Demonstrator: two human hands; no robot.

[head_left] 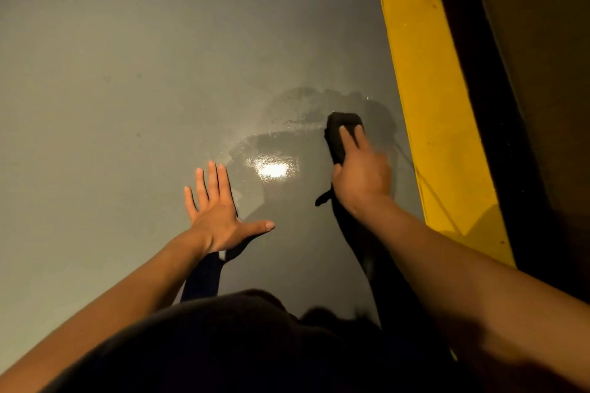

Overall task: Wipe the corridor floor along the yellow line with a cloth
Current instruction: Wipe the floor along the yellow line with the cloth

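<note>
Dark bunched cloth [343,134] sits under the right hand's [362,174] curled fingers [348,135], which grip and press it to the glossy grey corridor floor [127,73], just beside the painted yellow line [431,99]. Flat and splayed, the left hand [217,210] likely braces body weight.

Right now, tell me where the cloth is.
In the head view the dark cloth lies on the grey floor, right of centre, gripped by the right hand, just left of the yellow line and beside the wet patch.
</note>
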